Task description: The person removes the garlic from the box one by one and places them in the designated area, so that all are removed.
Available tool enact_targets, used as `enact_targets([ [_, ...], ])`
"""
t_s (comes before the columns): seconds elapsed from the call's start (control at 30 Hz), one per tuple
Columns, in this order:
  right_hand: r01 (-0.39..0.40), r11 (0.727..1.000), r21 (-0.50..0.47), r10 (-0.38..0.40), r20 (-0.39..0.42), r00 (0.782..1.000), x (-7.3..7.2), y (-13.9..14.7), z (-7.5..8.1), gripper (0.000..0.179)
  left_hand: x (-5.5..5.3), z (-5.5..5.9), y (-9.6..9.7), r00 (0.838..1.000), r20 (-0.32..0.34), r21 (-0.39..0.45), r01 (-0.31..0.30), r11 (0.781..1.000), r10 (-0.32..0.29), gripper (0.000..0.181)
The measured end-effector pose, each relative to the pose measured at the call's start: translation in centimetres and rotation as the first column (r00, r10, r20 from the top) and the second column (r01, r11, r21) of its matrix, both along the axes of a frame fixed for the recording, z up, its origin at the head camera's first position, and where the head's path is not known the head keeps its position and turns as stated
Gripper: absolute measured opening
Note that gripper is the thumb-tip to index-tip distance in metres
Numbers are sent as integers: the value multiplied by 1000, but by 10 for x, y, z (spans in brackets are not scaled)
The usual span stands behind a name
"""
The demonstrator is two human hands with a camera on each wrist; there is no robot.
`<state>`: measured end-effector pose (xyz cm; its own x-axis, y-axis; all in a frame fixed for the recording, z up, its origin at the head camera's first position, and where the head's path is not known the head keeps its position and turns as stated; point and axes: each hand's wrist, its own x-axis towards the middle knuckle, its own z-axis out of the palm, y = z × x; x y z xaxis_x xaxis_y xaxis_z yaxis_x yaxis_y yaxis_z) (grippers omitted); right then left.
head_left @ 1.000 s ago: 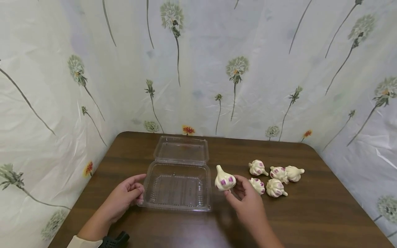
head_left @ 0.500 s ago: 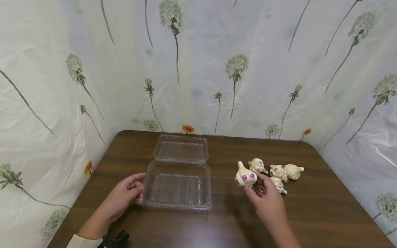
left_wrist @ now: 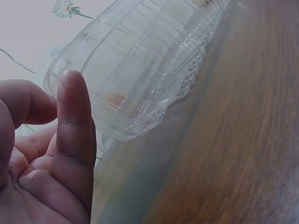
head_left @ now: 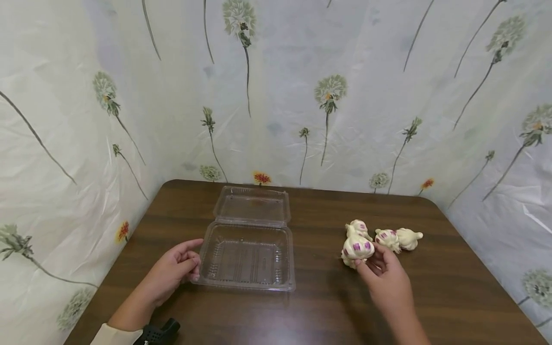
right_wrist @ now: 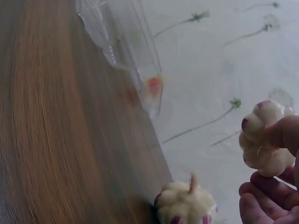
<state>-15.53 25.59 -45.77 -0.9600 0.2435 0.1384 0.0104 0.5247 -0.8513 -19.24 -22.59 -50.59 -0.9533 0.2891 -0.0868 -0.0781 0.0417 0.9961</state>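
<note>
A clear plastic clamshell container lies with its lid folded back. At its left rim my left hand pinches the edge between thumb and fingers; the left wrist view shows the thumb up against the plastic. My right hand holds a white garlic bulb with purple patches, neck up, by its right side. In the head view this bulb overlaps another garlic bulb behind it and one below it. The right wrist view shows a garlic bulb beneath the held one.
Two more garlic bulbs, a purple-patched one and a plainer one, lie side by side beyond my right hand. All this is on a dark wooden table. A dandelion-print sheet stands along its back and sides.
My right hand has carried the garlic bulb rightward, away from the container and over to the other bulbs, hiding some of them. My left hand has stayed at the rim.
</note>
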Motion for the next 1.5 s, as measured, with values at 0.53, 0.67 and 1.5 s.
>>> enact_targets([
  [0.53, 41, 998, 45, -40, -21, 999, 2, 27, -6, 69, 0, 3, -2, 1000, 0, -3, 0, 1000, 0, 58],
  [0.67, 81, 995, 58, -78, -43, 996, 2, 33, -9, 65, -1, 2, -1, 1000, 5, -17, -7, 1000, 7, 56],
  [1.5, 210, 968, 139, -220, 61, 974, 4, 87, -19, 80, -1, -2, 0, 1000, 7, 2, -9, 1000, 9, 58],
])
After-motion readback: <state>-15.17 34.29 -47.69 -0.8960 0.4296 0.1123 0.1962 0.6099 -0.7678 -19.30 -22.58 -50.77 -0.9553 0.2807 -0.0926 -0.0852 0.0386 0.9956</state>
